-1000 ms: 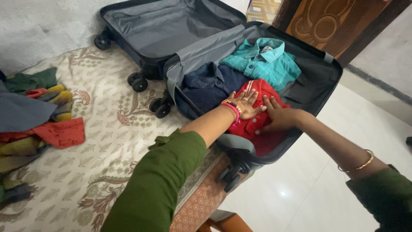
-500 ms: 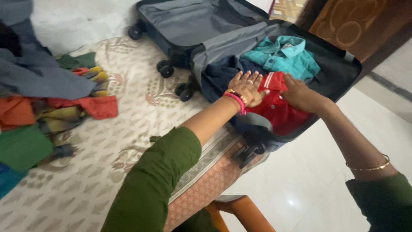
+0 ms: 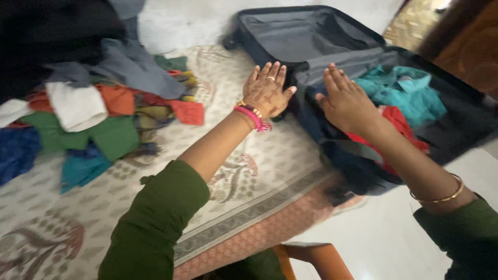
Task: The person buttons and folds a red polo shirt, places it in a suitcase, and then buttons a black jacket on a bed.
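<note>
An open dark suitcase [image 3: 461, 124] lies at the bed's edge on the right, holding a folded teal shirt [image 3: 410, 93], a red shirt [image 3: 402, 124] and a dark blue garment. My left hand [image 3: 267, 91] hovers open over the patterned bedspread just left of the suitcase, fingers spread, with bangles at the wrist. Over the suitcase's near-left corner my right hand [image 3: 345, 101] is raised, open and empty, just above the dark blue garment. Both arms wear green sleeves.
A heap of mixed clothes [image 3: 88, 109] in grey, orange, green, white and blue fills the left of the bedspread [image 3: 218, 176]. The suitcase lid [image 3: 306, 33] lies open toward the wall. White floor shows lower right, an orange wooden piece [image 3: 311, 259] at the bottom.
Both hands have lifted off the red shirt and moved left, out toward the bedspread. The view has swung left, bringing more of the clothes heap into sight.
</note>
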